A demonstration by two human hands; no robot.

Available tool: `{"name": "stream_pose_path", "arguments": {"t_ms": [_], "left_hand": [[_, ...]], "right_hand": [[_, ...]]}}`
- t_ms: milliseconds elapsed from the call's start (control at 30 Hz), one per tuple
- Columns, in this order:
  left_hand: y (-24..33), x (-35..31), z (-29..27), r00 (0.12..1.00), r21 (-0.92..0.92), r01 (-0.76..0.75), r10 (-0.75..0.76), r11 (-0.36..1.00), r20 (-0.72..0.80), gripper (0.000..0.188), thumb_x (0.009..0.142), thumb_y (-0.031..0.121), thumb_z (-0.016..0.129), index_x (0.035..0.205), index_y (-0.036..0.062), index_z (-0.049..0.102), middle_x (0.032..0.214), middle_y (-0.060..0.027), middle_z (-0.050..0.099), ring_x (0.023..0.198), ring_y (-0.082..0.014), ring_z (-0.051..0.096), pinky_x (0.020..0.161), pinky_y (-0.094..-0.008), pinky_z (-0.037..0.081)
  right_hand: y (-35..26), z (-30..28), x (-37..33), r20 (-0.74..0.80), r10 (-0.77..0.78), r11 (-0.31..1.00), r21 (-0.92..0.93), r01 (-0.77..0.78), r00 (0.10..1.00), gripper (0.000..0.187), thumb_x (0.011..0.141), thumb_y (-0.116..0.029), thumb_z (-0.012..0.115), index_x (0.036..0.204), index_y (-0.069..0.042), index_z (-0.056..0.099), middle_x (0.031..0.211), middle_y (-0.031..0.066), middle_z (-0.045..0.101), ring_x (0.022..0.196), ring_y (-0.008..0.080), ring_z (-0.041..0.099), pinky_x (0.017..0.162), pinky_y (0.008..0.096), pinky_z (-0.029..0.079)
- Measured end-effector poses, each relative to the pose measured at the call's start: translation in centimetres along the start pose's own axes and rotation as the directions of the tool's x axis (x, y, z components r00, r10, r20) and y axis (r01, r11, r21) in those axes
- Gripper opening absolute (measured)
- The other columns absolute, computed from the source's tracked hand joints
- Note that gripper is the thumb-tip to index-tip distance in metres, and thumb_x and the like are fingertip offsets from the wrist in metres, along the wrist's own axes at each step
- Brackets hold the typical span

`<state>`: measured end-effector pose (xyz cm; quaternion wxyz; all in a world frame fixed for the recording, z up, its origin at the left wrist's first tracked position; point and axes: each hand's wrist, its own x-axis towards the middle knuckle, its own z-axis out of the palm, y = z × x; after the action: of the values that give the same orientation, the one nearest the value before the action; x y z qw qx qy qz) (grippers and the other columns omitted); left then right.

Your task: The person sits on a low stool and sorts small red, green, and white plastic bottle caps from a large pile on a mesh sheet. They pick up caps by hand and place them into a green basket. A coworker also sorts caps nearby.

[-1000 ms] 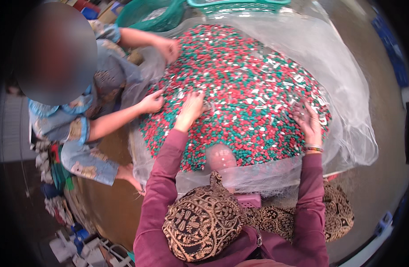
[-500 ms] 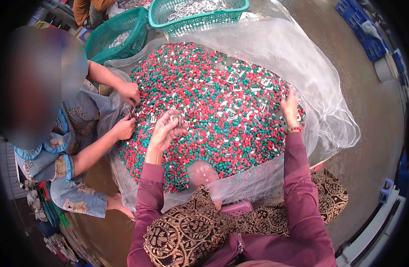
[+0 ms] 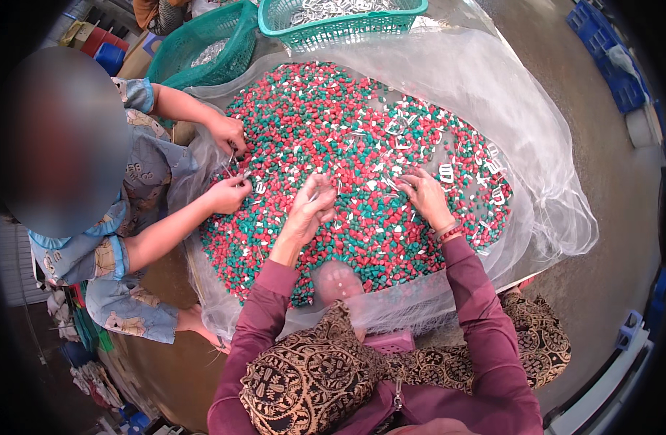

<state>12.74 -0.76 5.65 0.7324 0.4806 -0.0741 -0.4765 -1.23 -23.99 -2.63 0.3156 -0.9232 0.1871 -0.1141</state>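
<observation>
Between the side edges of the mesh sheet (image 3: 518,90), the left hand (image 3: 311,208) and right hand (image 3: 427,197) bend over red and green pebble-like pieces (image 3: 315,109); I cannot tell whether either grip holds anything.

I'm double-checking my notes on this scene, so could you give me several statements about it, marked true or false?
1. The small pieces include red and green ones. True.
2. The right hand has a bracelet at its wrist. True.
3. The left hand wears a glove. False: it is bare.
4. The right-hand basket is yellow. False: it is green.
5. A co-worker is at the left. True.
</observation>
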Motion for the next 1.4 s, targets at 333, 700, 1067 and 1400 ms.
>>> {"name": "stream_pose_path", "arguments": {"t_ms": [333,700,1067,1400], "left_hand": [[0.1,16.7,3.5,0.884,0.907,-0.378,0.218,-0.187,0.413,0.028,0.082,0.024,0.061,0.101,0.0042,0.062,0.092,-0.0161,0.060,0.093,-0.0320,0.057,0.081,-0.0431,0.046],[-1.9,18.7,4.7,0.969,0.995,-0.103,0.224,-0.001,0.101,0.040,0.079,0.040,0.064,0.083,0.0010,0.066,0.083,-0.0176,0.066,0.082,-0.0309,0.065,0.072,-0.0412,0.050],[3.4,11.3,-2.1,0.988,0.931,0.006,-0.144,0.366,0.050,0.055,0.085,0.052,0.056,0.094,-0.0018,0.064,0.078,-0.0076,0.063,0.071,-0.0142,0.058,0.067,-0.0319,0.047],[0.8,15.7,2.8,0.906,-0.295,0.339,-0.226,0.893,0.358,0.020,0.090,0.025,0.053,0.097,0.0055,0.054,0.098,-0.0143,0.060,0.073,-0.0288,0.064,0.042,-0.0277,0.054]], "right_hand": [[-6.6,-3.7,-4.0,0.365,0.468,0.123,0.875,-0.468,0.805,0.026,0.086,-0.024,0.065,0.098,-0.002,0.067,0.069,0.0051,0.061,0.048,0.0086,0.052,0.037,0.0209,0.033],[-0.3,-12.2,-7.2,0.307,0.330,0.043,0.940,-0.340,0.893,0.027,0.090,-0.035,0.057,0.086,-0.009,0.050,0.082,0.0092,0.062,0.055,0.0105,0.056,0.034,0.0158,0.027],[6.6,-2.2,0.9,-0.147,0.296,0.925,-0.204,-0.322,0.944,0.034,0.076,-0.017,0.067,0.103,-0.001,0.056,0.096,0.0165,0.058,0.087,0.0315,0.059,0.076,0.0428,0.047],[-0.3,-2.6,-5.1,0.415,0.183,-0.724,0.670,-0.164,0.891,0.042,0.074,-0.002,0.048,0.117,-0.003,0.046,0.105,0.0160,0.056,0.078,0.0222,0.055,0.044,0.0225,0.047]]}}
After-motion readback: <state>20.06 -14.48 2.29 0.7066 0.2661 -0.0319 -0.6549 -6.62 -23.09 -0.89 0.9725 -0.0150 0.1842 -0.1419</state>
